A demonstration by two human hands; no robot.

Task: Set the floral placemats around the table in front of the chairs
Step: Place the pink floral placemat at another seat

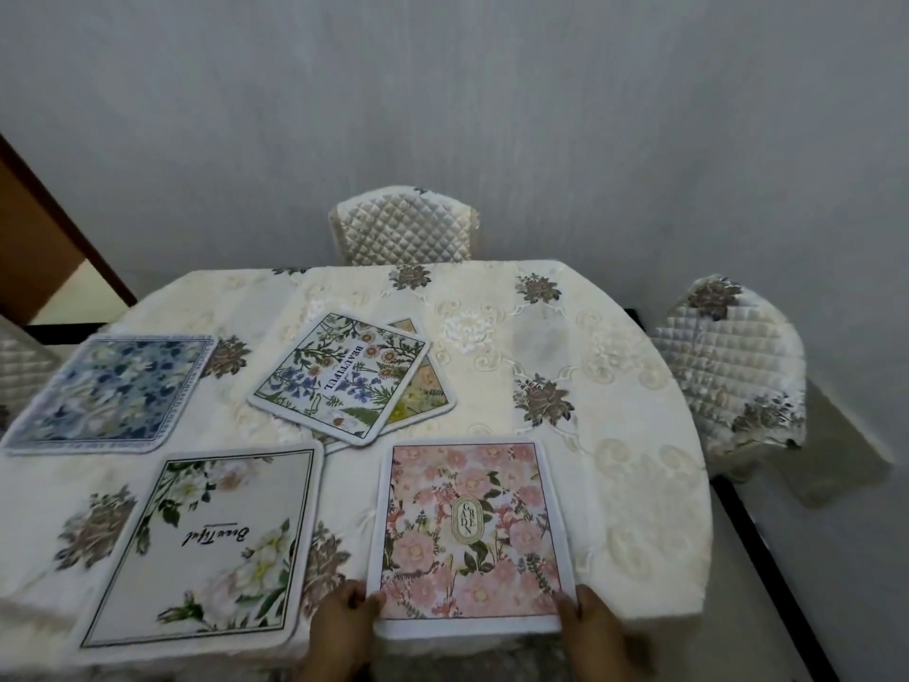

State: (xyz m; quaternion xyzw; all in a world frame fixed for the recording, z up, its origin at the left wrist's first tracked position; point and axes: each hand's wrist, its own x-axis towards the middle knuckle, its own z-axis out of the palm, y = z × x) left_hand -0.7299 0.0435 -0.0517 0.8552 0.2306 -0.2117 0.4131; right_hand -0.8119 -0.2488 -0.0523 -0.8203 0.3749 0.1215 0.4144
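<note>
A pink floral placemat lies at the near edge of the round table. My left hand grips its near left corner and my right hand grips its near right corner. To its left lies a white-flower placemat with script lettering. A blue floral placemat rests at the far left. Near the table's middle a mat printed "BEAUTIFUL" sits on top of a yellowish mat, which is mostly hidden.
The table wears a cream embroidered cloth. A quilted chair stands at the far side and another at the right. A third chair back peeks in at the left edge. A grey wall is behind.
</note>
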